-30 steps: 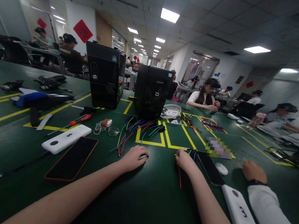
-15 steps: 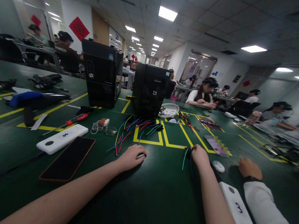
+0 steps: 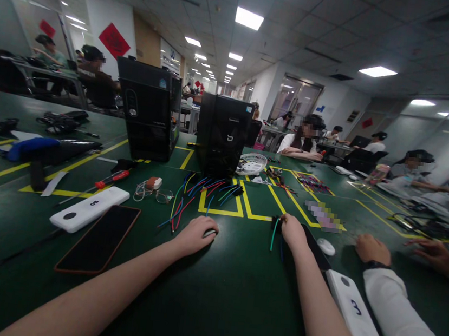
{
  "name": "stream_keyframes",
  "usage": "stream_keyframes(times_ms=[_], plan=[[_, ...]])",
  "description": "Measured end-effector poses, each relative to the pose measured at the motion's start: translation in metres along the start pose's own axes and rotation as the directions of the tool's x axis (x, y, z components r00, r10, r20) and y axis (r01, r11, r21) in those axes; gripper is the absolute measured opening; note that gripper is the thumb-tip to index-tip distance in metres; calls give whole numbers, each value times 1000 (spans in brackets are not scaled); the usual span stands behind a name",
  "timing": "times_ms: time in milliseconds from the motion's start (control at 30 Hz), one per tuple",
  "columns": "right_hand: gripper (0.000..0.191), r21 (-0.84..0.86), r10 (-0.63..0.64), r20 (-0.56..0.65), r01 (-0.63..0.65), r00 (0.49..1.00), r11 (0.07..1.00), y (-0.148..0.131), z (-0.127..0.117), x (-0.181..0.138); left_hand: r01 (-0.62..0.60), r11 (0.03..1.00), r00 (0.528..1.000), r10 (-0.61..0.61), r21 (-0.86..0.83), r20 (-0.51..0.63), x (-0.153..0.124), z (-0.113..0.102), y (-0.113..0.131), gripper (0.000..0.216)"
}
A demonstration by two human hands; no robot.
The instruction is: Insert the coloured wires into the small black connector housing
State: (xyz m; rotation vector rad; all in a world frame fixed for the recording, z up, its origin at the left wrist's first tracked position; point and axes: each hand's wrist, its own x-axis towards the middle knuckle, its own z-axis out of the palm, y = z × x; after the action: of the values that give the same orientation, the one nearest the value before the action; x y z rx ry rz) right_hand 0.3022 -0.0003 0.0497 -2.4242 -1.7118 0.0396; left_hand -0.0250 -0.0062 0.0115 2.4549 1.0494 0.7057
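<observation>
My left hand (image 3: 199, 234) rests on the dark green table with its fingers curled. A small rounded thing shows at its fingertips, mostly hidden, and I cannot make out what it is. My right hand (image 3: 293, 232) pinches a small black cable connector (image 3: 275, 223), from which a green wire and a blue wire hang down to the table. Ahead of my left hand lies a bundle of red, blue, green and yellow wires (image 3: 181, 206). A black phone (image 3: 318, 251) lies partly behind my right wrist.
Two black computer towers (image 3: 149, 115) stand at the back. At left lie a phone (image 3: 99, 240), a white power bank (image 3: 90, 209), glasses (image 3: 163, 196) and a red-handled screwdriver (image 3: 112, 179). Right are a white mouse (image 3: 325, 247), another power bank (image 3: 357, 318) and a co-worker's hand (image 3: 373, 250).
The whole view has shifted slightly left. My right hand stays on the connector and my left hand barely moves. A co-worker's second hand has appeared at the right.
</observation>
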Motion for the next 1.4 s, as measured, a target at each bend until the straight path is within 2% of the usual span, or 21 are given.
stream_keyframes(times_ms=[133, 333, 600, 800, 933, 1133, 1233, 1400], plan=[[32, -18, -53, -42, 52, 998, 998, -2, -2, -2, 8, 1000, 1000, -8, -4, 6, 0, -1, 1, 17], [30, 30, -13, -91, 15, 996, 999, 2, -11, -3, 10, 1000, 1000, -10, -5, 15, 0, -3, 2, 18], [24, 76, -19, 1, 19, 1000, 997, 9, -19, -3, 0, 1000, 1000, 0, -4, 5, 0, -2, 0, 17], [29, 61, -31, 12, 30, 999, 998, 13, -23, -2, 12, 1000, 1000, -12, 1, 14, 0, 0, -2, 18], [29, 83, -82, 47, 78, 996, 994, 8, -27, -6, 13, 1000, 1000, -13, 0, 13, -1, -1, -1, 18], [30, 7, -114, 26, 113, 993, 994, 0, -19, -5, 6, 1000, 1000, -6, 0, 13, -1, -3, 0, 18], [30, -27, -105, -26, 104, 994, 994, 0, -15, -4, -2, 1000, 1000, 2, 5, 9, -1, -2, -1, 18], [29, -31, -118, -53, 116, 992, 993, -4, -10, -5, -11, 1000, 1000, 11, 9, 8, -1, -3, -1, 18]])
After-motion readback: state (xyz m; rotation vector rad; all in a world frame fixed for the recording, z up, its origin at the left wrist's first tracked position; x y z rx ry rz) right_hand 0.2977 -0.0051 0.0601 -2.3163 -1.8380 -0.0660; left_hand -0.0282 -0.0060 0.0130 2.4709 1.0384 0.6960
